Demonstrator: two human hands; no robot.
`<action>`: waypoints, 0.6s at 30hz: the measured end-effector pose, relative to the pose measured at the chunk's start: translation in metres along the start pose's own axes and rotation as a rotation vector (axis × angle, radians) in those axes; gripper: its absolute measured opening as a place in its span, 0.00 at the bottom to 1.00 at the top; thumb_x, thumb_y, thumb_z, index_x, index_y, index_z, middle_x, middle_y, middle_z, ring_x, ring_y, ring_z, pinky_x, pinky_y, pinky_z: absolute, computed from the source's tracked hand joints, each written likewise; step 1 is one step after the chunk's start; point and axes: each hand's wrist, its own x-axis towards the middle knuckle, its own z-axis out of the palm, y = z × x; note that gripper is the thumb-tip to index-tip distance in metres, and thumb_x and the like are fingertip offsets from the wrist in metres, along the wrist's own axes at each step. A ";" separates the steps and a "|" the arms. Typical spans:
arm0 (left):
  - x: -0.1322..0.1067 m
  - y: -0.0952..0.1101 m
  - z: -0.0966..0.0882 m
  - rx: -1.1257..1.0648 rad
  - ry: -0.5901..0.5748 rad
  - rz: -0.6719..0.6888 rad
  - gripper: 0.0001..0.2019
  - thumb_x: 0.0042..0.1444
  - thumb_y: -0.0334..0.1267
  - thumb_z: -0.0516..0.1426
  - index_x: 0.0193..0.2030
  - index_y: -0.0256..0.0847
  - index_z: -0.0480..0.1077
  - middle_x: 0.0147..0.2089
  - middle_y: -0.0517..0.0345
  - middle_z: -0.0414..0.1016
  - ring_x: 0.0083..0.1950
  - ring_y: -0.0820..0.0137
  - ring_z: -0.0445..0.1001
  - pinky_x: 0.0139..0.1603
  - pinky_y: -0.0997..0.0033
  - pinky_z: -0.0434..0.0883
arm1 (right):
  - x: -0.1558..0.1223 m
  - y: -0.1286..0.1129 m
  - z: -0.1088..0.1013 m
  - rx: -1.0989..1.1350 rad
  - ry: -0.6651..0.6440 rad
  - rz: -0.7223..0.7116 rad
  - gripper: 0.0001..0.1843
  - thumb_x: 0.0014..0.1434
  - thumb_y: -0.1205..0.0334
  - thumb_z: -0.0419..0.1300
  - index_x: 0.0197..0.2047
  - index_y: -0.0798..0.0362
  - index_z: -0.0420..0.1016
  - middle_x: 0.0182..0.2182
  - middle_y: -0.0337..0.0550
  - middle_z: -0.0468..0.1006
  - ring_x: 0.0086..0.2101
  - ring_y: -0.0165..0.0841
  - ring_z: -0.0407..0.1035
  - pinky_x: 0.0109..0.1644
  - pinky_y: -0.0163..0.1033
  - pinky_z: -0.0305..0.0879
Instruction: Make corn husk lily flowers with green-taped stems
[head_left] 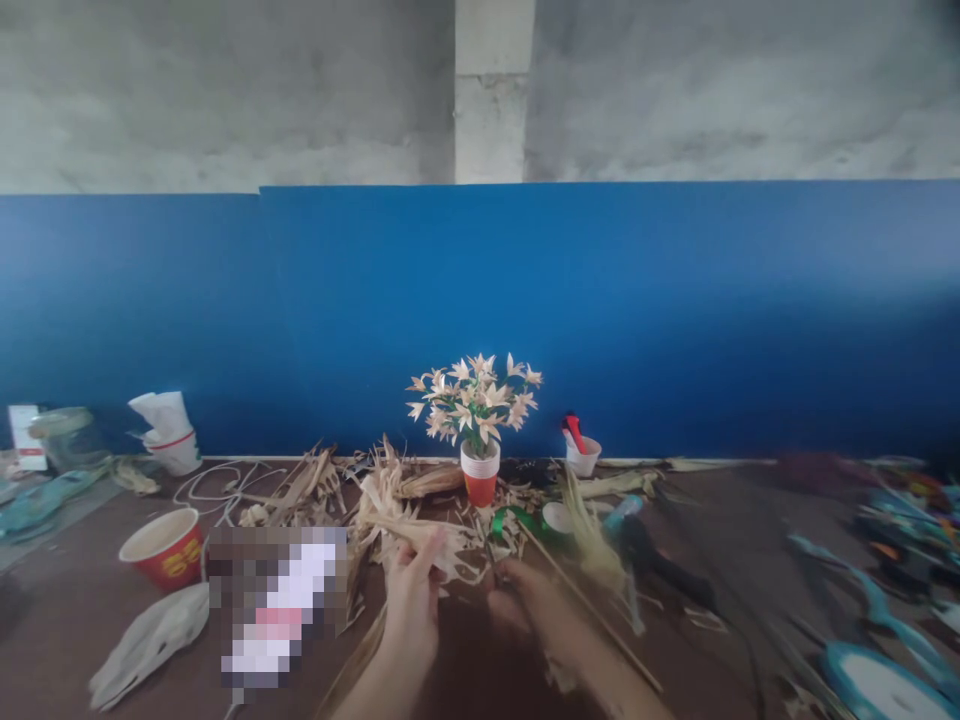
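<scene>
My left hand (415,595) is closed on a pale, dry corn husk (451,553), with thumb and fingers pinching it near its frayed end. To the right of it is my right hand (517,598), smeared by motion, its fingers curled around something thin and dark that I cannot make out. Just beyond both hands stands a red and white paper cup (480,487) holding a bunch of pale star-shaped flowers (480,395) on green stems. A heap of dry husks (382,490) lies beside and behind my left hand.
At left are a red paper bowl (161,550), a white cup with paper (174,450), a glass jar (71,435) and a white cable (225,490). A small cup with a red-handled tool (574,432) stands right of the flowers. A blue-rimmed ribbon spool (885,685) lies at right.
</scene>
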 end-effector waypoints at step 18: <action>-0.023 -0.002 0.012 -0.071 0.044 0.036 0.17 0.37 0.42 0.68 0.32 0.36 0.72 0.24 0.59 0.77 0.23 0.74 0.74 0.24 0.79 0.70 | -0.006 0.016 0.027 0.118 -0.138 -0.113 0.30 0.48 0.34 0.57 0.41 0.52 0.66 0.24 0.37 0.71 0.27 0.30 0.68 0.33 0.35 0.65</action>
